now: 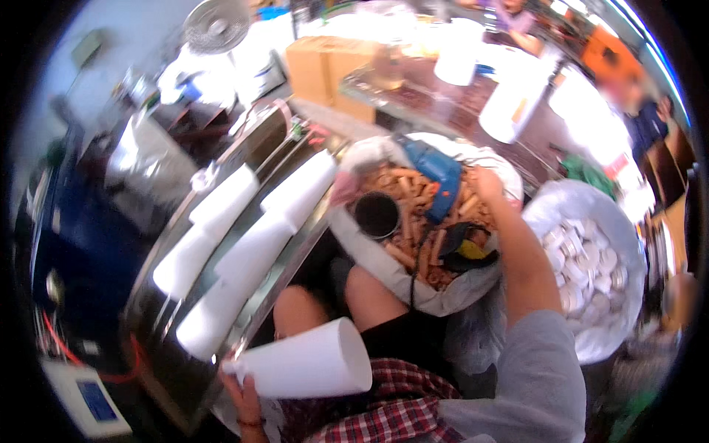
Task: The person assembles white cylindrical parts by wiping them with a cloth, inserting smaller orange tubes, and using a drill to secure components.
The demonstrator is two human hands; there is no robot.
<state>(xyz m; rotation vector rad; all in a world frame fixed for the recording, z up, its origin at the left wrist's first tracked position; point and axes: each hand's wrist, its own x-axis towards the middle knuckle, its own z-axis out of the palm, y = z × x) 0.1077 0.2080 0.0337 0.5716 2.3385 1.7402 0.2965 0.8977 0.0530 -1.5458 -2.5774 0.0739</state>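
My left hand (pixel 247 397) grips the narrow end of a white tapered tube (pixel 306 363), which lies sideways over my lap with its wide end to the right. My right arm stretches forward over an open white sack (pixel 413 294) full of short brown sticks (pixel 402 255). At the sack's far right side is my right hand (pixel 486 184), among the sticks; its fingers are blurred, and I cannot see whether they hold one. Lying on the sticks just left of that hand is a blue power drill (pixel 437 177). A dark round cup (pixel 377 215) and a black-and-yellow object (pixel 470 249) also sit in the sack.
Left of my knees, a metal trough (pixel 159 362) carries two rows of white tapered tubes (pixel 255 255). A clear bag of white round caps (pixel 587 258) stands at the right. Beyond are a table (pixel 458 122), a cardboard box (pixel 325 63), a fan (pixel 216 26) and other people.
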